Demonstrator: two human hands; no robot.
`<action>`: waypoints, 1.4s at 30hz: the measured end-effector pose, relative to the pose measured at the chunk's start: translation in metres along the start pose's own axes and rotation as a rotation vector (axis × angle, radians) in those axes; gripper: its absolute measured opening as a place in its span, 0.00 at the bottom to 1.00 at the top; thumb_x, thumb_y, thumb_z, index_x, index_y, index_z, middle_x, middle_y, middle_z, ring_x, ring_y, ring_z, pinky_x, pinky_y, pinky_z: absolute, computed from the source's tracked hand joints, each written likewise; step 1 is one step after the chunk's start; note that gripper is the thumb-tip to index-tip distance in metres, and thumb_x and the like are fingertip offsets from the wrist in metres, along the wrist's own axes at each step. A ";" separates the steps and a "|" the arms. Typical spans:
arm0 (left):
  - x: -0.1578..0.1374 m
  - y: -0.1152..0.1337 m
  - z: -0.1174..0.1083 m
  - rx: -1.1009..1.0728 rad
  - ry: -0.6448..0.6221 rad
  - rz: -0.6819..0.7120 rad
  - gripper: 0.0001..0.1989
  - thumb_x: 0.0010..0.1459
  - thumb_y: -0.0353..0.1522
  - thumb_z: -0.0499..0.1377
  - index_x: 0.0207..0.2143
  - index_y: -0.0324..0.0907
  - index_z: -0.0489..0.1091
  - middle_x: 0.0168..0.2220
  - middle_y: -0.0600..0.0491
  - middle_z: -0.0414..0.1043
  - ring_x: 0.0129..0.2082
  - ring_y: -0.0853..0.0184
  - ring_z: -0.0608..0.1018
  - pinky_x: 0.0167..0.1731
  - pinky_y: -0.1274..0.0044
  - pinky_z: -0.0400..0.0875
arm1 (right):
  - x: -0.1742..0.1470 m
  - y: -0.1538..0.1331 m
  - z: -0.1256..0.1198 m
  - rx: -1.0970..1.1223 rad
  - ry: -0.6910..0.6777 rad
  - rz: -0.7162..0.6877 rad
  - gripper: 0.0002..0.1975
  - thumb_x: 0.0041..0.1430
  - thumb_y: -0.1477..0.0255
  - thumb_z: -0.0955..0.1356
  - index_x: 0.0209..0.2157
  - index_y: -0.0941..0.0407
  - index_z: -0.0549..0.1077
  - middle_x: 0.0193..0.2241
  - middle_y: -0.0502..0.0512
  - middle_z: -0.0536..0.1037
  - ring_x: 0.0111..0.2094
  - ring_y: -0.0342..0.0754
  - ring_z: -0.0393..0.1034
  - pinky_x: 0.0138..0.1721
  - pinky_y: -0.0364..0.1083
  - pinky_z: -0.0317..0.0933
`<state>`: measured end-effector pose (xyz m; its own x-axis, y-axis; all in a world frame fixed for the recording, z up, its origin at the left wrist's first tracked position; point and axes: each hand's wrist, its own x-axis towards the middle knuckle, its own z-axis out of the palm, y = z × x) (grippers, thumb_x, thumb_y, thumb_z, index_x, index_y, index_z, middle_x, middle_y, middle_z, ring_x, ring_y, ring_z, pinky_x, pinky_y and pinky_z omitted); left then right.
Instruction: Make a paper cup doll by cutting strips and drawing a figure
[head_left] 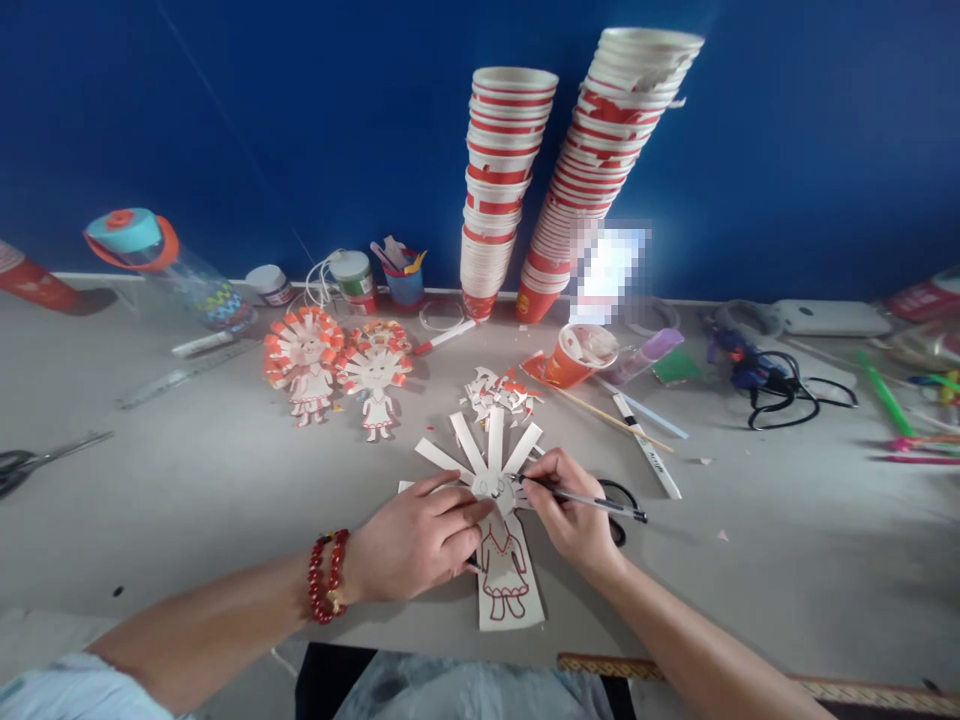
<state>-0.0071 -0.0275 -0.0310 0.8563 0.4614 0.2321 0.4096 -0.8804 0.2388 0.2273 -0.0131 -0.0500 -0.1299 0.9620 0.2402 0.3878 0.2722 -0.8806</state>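
Paper doll (517,545), white, red-outlined dress (504,575), fanned strips (496,440), partly under half-spread left hand (420,535); right hand (574,505) closed round a pen (626,512)

Near the blue wall (300,130), a bottle (191,280), two cup stacks (496,190) (beside them, perhaps a phone (611,265)).

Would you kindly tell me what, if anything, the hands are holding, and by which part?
The right hand holds a pen near its tip. The left hand rests on the paper doll; whether it pinches it is unclear.
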 end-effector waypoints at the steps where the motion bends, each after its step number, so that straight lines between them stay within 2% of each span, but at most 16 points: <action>1: 0.000 0.000 0.000 0.000 0.001 -0.001 0.11 0.66 0.38 0.55 0.41 0.40 0.70 0.56 0.50 0.70 0.53 0.62 0.71 0.63 0.63 0.58 | 0.000 0.001 0.000 0.019 -0.002 0.017 0.04 0.57 0.76 0.65 0.29 0.54 0.66 0.21 0.46 0.67 0.21 0.42 0.60 0.23 0.41 0.56; 6: 0.000 0.000 0.000 -0.004 -0.003 0.001 0.11 0.66 0.38 0.54 0.43 0.39 0.70 0.56 0.49 0.71 0.53 0.61 0.71 0.63 0.62 0.57 | 0.000 0.004 0.002 0.106 -0.003 0.078 0.03 0.60 0.72 0.66 0.34 0.54 0.66 0.24 0.48 0.71 0.22 0.43 0.67 0.23 0.41 0.60; 10: -0.001 0.000 0.000 -0.013 0.001 -0.007 0.12 0.66 0.39 0.54 0.42 0.39 0.69 0.55 0.50 0.71 0.53 0.62 0.71 0.64 0.62 0.55 | -0.001 0.001 -0.001 0.068 0.023 0.051 0.03 0.62 0.70 0.67 0.35 0.54 0.68 0.25 0.50 0.74 0.22 0.44 0.69 0.22 0.41 0.62; 14: -0.003 -0.002 0.002 -0.058 0.091 -0.021 0.10 0.66 0.37 0.55 0.44 0.40 0.68 0.54 0.51 0.72 0.53 0.64 0.71 0.65 0.64 0.52 | -0.005 -0.014 -0.012 0.041 0.045 -0.085 0.03 0.62 0.72 0.67 0.38 0.54 0.70 0.29 0.55 0.79 0.27 0.47 0.74 0.28 0.44 0.66; 16: -0.003 -0.002 0.002 -0.101 0.157 -0.038 0.09 0.66 0.35 0.54 0.46 0.40 0.67 0.53 0.50 0.73 0.52 0.64 0.72 0.64 0.64 0.52 | -0.007 -0.024 -0.017 0.104 -0.032 -0.204 0.05 0.61 0.74 0.65 0.39 0.53 0.69 0.30 0.55 0.79 0.30 0.49 0.75 0.31 0.47 0.68; 19: -0.001 -0.003 0.001 -0.152 0.196 -0.094 0.07 0.66 0.33 0.54 0.44 0.41 0.66 0.48 0.50 0.75 0.48 0.65 0.74 0.63 0.63 0.53 | -0.011 -0.031 -0.020 0.175 -0.160 -0.356 0.06 0.59 0.75 0.64 0.39 0.52 0.68 0.26 0.52 0.78 0.27 0.49 0.73 0.31 0.48 0.66; 21: 0.001 -0.003 -0.001 -0.160 0.201 -0.138 0.04 0.66 0.33 0.55 0.40 0.41 0.66 0.46 0.51 0.75 0.47 0.65 0.74 0.63 0.63 0.54 | -0.013 -0.032 -0.018 0.183 -0.209 -0.387 0.06 0.59 0.75 0.63 0.38 0.52 0.68 0.25 0.51 0.77 0.25 0.48 0.72 0.30 0.47 0.65; 24: 0.004 -0.002 -0.003 -0.153 0.220 -0.179 0.04 0.65 0.32 0.55 0.37 0.41 0.65 0.43 0.52 0.74 0.46 0.64 0.73 0.62 0.62 0.55 | -0.015 -0.029 -0.013 0.145 -0.222 -0.363 0.05 0.59 0.75 0.64 0.37 0.53 0.69 0.25 0.50 0.76 0.25 0.47 0.71 0.30 0.46 0.64; 29: 0.004 0.000 -0.004 -0.134 0.200 -0.201 0.04 0.65 0.33 0.55 0.37 0.41 0.65 0.41 0.52 0.73 0.47 0.63 0.71 0.63 0.60 0.52 | -0.015 -0.029 -0.009 0.083 -0.218 -0.386 0.07 0.58 0.76 0.65 0.37 0.52 0.69 0.26 0.50 0.76 0.27 0.46 0.73 0.31 0.44 0.64; 34: 0.004 0.001 -0.003 -0.059 0.177 -0.213 0.04 0.63 0.33 0.56 0.37 0.42 0.65 0.40 0.52 0.73 0.46 0.63 0.72 0.63 0.60 0.52 | -0.014 -0.032 -0.010 0.140 -0.232 -0.400 0.08 0.58 0.77 0.63 0.39 0.52 0.68 0.26 0.49 0.75 0.27 0.46 0.71 0.31 0.44 0.64; 38: 0.006 0.004 -0.004 0.022 0.126 -0.204 0.03 0.61 0.31 0.58 0.35 0.41 0.64 0.37 0.53 0.71 0.44 0.63 0.71 0.63 0.59 0.52 | -0.014 -0.037 -0.005 0.101 -0.249 -0.438 0.08 0.58 0.78 0.64 0.39 0.52 0.69 0.25 0.49 0.74 0.25 0.44 0.70 0.30 0.42 0.63; 42: 0.005 0.008 -0.005 0.099 0.089 -0.160 0.05 0.62 0.32 0.56 0.32 0.41 0.64 0.31 0.55 0.68 0.38 0.64 0.70 0.62 0.59 0.52 | -0.014 -0.039 0.002 0.082 -0.330 -0.456 0.08 0.59 0.77 0.65 0.39 0.52 0.70 0.26 0.49 0.75 0.26 0.44 0.70 0.31 0.42 0.63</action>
<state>-0.0008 -0.0314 -0.0235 0.7487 0.5999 0.2820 0.5707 -0.7997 0.1862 0.2126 -0.0377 -0.0200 -0.5508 0.6862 0.4752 0.1555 0.6437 -0.7493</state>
